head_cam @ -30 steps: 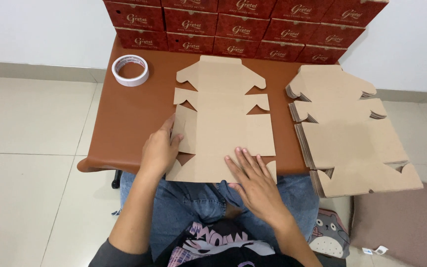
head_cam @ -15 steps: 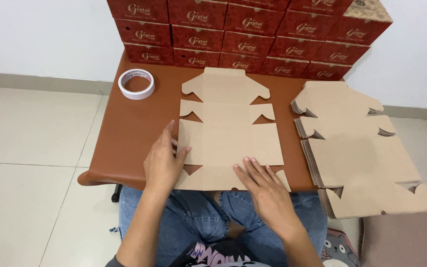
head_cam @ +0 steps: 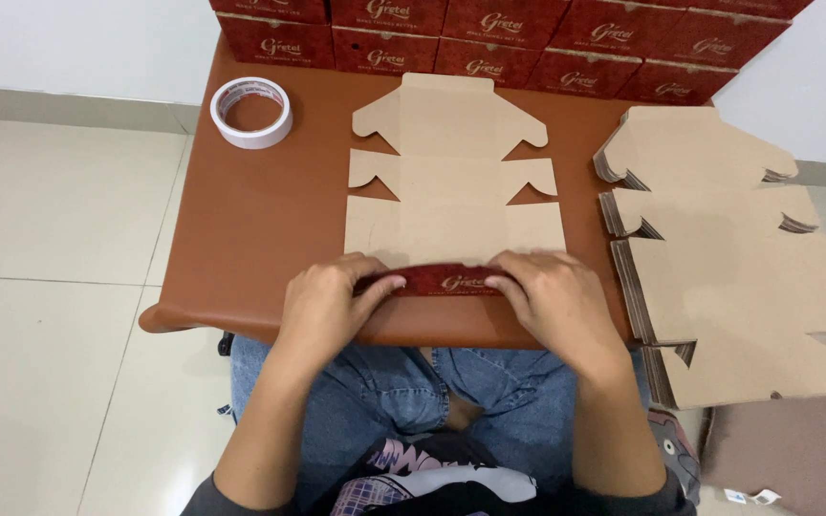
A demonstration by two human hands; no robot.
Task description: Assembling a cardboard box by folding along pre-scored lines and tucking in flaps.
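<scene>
Both hands have slid to the near edge of the flat cardboard box blank (head_cam: pixel 453 191), folding its near flap (head_cam: pixel 432 281) up. Left hand (head_cam: pixel 330 304) and right hand (head_cam: pixel 549 304) pinch that flap's ends; its long axis runs left-right along the table (head_cam: pixel 250 210) edge.

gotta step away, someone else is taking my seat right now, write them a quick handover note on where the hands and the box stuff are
Left hand and right hand both grip the near flap of the flat box blank, folded up so its red printed side shows.
The blank lies mid-table; its other flaps lie flat.
Stack of unfolded blanks sits at the right, tape roll at the far left, finished red boxes along the wall.
Done: the near flap is raised. Left: every other fold on this blank, plus the stack.
</scene>
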